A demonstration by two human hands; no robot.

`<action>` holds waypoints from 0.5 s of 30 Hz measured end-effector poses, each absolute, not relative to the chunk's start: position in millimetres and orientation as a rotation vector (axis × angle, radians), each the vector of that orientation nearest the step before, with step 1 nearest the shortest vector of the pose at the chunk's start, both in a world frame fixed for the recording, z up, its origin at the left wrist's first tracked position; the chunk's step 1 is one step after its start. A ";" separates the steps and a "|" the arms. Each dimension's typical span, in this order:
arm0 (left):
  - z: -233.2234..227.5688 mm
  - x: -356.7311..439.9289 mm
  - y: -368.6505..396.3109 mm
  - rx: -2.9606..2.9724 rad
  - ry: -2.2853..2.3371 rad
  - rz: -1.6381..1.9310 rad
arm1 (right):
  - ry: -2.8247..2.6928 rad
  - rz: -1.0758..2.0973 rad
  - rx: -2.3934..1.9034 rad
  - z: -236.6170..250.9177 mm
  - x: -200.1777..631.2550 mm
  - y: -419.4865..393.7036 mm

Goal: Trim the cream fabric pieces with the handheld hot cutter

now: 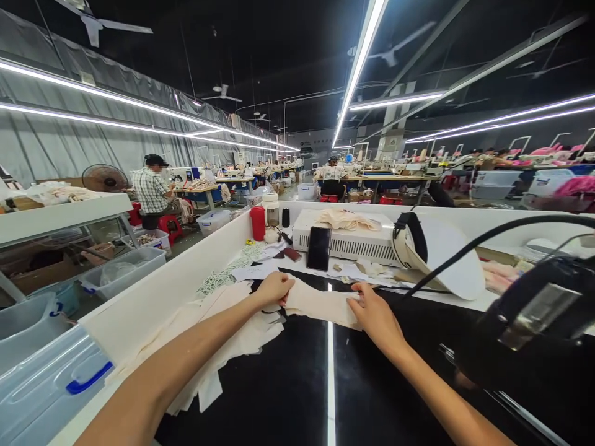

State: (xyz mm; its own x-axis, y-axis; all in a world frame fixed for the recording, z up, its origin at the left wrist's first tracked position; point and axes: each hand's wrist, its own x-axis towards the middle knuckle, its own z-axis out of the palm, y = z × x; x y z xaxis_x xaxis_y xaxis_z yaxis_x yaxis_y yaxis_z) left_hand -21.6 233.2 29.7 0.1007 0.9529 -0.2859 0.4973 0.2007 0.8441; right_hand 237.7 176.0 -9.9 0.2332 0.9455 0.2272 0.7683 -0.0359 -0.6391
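Note:
Between my two hands a cream fabric piece (320,305) is held out flat, just above the glossy black table top (283,378). My left hand (277,288) pinches its left end, fingers closed. At the right end my right hand (375,313) grips the cloth between thumb and fingers. A spread pile of similar cream fabric pieces (242,341) lies under and beside my left forearm, some edges hanging loosely over the black surface.
Behind the cloth stand a phone (318,249) and a white slotted metal box (344,235) with fabric on top. Green-white cord (220,279) lies left, near a red container (257,223). A dark machine (543,303) occupies the right. A co-worker (151,189) sits further off.

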 end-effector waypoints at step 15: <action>64.2 -68.9 206.8 1.808 1.561 0.437 | -1.679 0.204 -1.846 -4.9 233.9 139.9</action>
State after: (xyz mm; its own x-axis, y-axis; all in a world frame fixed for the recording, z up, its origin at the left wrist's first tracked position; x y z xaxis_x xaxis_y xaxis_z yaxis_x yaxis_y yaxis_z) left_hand -68.9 206.8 64.2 0.2174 0.9582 -0.1859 0.7228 -0.0301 0.6904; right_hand 233.9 139.9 -4.9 0.1769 0.9402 0.2912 0.8431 0.0079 -0.5377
